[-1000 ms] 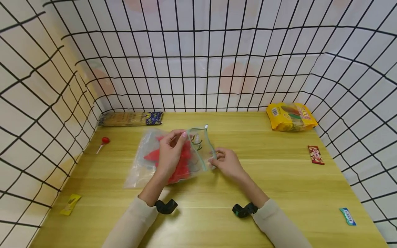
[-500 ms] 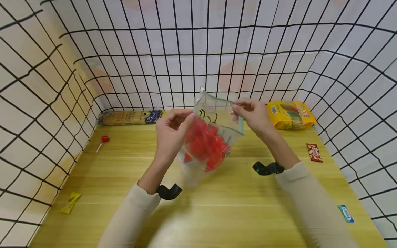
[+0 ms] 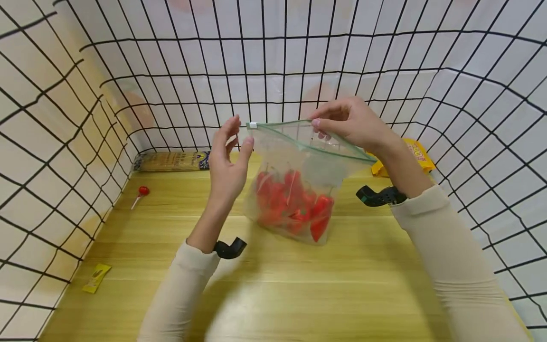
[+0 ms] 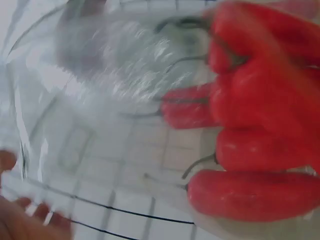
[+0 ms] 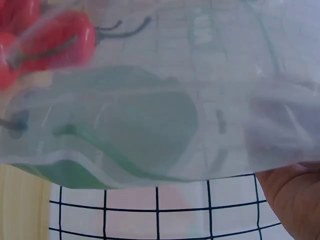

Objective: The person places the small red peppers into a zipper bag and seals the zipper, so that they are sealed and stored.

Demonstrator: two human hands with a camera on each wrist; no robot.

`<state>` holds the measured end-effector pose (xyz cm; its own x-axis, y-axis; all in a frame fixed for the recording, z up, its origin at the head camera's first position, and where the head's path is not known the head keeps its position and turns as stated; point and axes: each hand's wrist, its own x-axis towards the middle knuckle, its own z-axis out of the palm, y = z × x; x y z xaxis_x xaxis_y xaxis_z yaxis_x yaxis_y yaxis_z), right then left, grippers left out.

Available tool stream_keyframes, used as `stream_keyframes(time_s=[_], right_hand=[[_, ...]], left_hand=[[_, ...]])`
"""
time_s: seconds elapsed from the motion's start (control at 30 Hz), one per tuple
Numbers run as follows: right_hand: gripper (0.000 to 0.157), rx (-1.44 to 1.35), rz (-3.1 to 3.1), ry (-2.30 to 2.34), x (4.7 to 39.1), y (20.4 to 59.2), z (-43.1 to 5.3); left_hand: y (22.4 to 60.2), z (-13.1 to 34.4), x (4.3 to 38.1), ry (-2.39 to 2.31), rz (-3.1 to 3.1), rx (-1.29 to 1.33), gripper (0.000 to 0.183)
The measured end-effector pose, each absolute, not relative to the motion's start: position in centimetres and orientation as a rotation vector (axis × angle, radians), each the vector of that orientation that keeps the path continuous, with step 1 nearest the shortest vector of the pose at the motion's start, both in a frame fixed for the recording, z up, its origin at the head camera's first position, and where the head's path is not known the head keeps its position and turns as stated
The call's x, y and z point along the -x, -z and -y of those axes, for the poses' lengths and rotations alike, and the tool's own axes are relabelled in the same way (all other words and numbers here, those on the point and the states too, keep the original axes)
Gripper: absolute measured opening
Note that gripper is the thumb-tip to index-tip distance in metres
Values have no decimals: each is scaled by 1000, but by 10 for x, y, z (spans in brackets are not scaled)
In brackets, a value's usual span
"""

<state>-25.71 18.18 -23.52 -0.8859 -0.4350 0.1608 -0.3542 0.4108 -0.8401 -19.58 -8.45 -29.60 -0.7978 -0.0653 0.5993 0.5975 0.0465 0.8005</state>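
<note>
A clear slider zip bag (image 3: 273,152) with a green-edged mouth hangs upright between the hands, its mouth parted toward the right. Several red chili peppers (image 3: 295,190) with dark stems lie in its lower part; the left wrist view shows these peppers (image 4: 250,195) close up. At the mouth's left end sits a white slider (image 3: 253,125). My right hand (image 3: 352,121) pinches the bag's far rim between thumb and fingers. Beside the bag's left edge is my left hand (image 3: 228,161), fingers extended and thumb apart, holding nothing.
Along the back lie a noodle packet (image 3: 171,162) at left and a yellow bag (image 3: 419,154), partly hidden by the right arm. A red lollipop (image 3: 143,191) and a yellow sachet (image 3: 97,278) lie at left. Black wire mesh (image 3: 273,76) encloses the table.
The bag has been lifted from lying flat to hanging upright, and its mouth is spread wider. My right hand has moved up and right. My left hand has let go of the bag.
</note>
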Motion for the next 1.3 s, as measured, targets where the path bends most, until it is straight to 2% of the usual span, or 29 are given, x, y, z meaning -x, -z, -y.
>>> stream_keyframes(time_s=[0.1, 0.17, 0.33, 0.5, 0.67, 0.93, 1.1, 1.2, 1.3], right_hand=[[28, 742, -2629, 1398, 255, 234, -185], [32, 760, -2702, 1300, 248, 229, -184], [37, 903, -2786, 1207, 221, 208, -160], [26, 1117, -2826, 1175, 213, 206, -130], [16, 1130, -2903, 1165, 211, 212, -128], [20, 922, -3019, 962, 209, 221, -170], [27, 716, -3075, 949, 206, 230, -214], [26, 616, -3073, 965, 201, 235, -235], [22, 648, -3067, 978, 198, 237, -242]], left_hand=[[303, 98, 218, 1915, 2025, 470, 34], [302, 97, 222, 1977, 2009, 453, 28], [277, 83, 200, 1805, 1930, 496, 18], [274, 70, 195, 1608, 1928, 653, 15], [285, 72, 205, 1540, 1980, 673, 16], [282, 101, 202, 1793, 1947, 489, 18], [296, 131, 218, 1960, 1801, 377, 19], [301, 141, 222, 1991, 1777, 339, 21], [303, 140, 221, 1986, 1791, 346, 23]])
